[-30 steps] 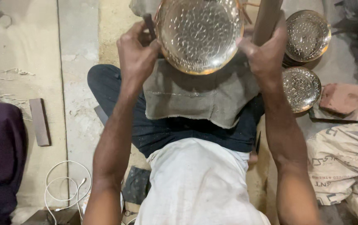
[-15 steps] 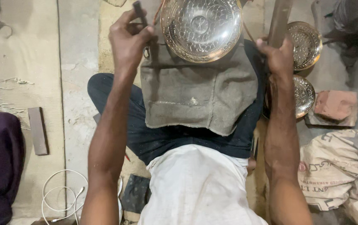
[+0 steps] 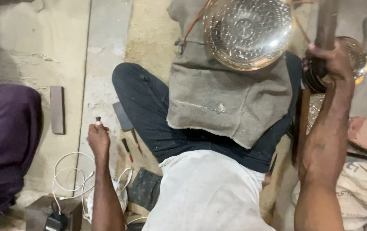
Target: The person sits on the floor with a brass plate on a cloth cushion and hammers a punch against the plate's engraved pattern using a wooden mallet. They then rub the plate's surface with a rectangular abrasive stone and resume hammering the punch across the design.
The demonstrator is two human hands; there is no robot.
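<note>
Brass, hammered all over, the round bowl [image 3: 248, 32] now lies alone on the grey cloth [image 3: 230, 100] across the lap. Half a second ago the left hand [image 3: 98, 140] was beside it; it has dropped to the near left floor, fingers clenched on a small dark punch [image 3: 98, 119] (tip up). Right hand [image 3: 331, 62] grips a wooden handle [image 3: 325, 21].

Two patterned metal bowls [image 3: 248, 33] [image 3: 354, 57], two hands [image 3: 98, 139] [image 3: 331, 62]

Floor [image 3: 106, 51]: wood block [image 3: 57, 109], white cable [image 3: 70, 179], chisels [image 3: 131, 147].
</note>
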